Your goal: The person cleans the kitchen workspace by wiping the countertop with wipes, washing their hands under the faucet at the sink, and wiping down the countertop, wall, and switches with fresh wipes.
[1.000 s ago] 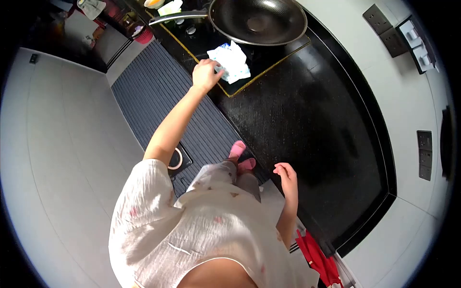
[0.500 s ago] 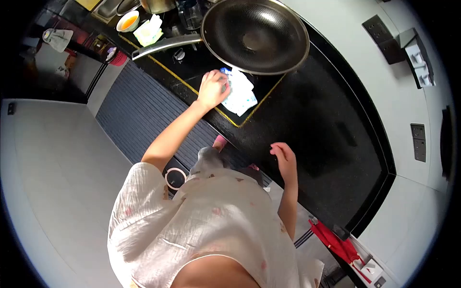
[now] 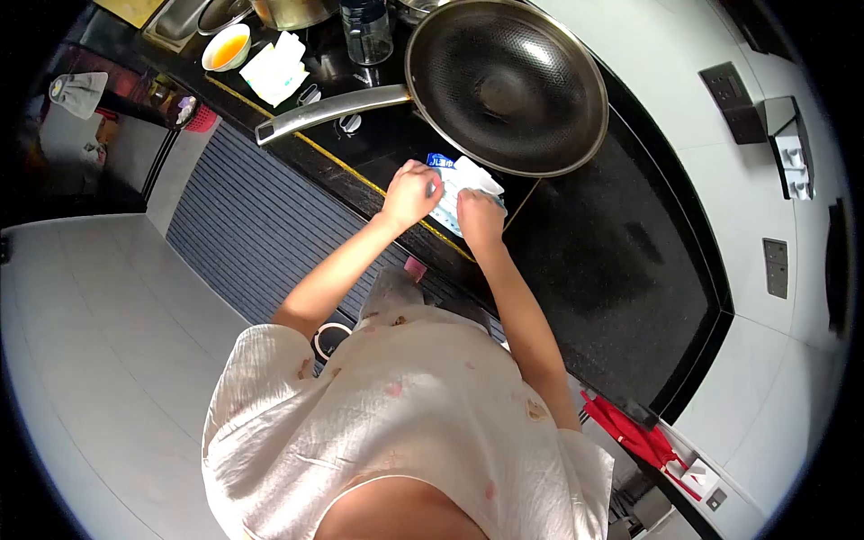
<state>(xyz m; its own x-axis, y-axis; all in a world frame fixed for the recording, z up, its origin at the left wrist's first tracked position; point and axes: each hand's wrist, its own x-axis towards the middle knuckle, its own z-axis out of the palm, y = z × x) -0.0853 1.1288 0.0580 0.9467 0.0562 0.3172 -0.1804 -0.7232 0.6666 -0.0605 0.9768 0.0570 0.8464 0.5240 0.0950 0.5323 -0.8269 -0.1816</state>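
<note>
Altogether, two hands were at one blue-and-white packet (image 3: 449, 202), which lay on the near corner of a black stove panel (image 3: 387, 146) set in the dark table (image 3: 621, 297), just below the wok. The left hand (image 3: 414, 193) was at the packet's left edge, thumb and fingers bent toward each other; the right hand (image 3: 481, 218) lay over its right part, fingers curled under. Whether either grip was pinching anything could not be told, as the fingertips were hidden. One white sheet (image 3: 477, 175) showed on the packet, just beyond the right knuckles.

Of containers, one wok (image 3: 506, 85) stood on the stove, its long metal handle pointing left, its inside dark and dimpled with a round mark at the centre. One white bowl (image 3: 244, 36) held orange liquid (image 3: 226, 51). Just beside the bowl lay a second packet, a pale green-and-white bundle (image 3: 274, 72). One clear jar (image 3: 369, 47) with a dark lid stood near the wok, its contents unclear. One metal pot (image 3: 294, 13) was cut off by the top edge. Two knobs (image 3: 349, 124) showed near the wok handle.
</note>
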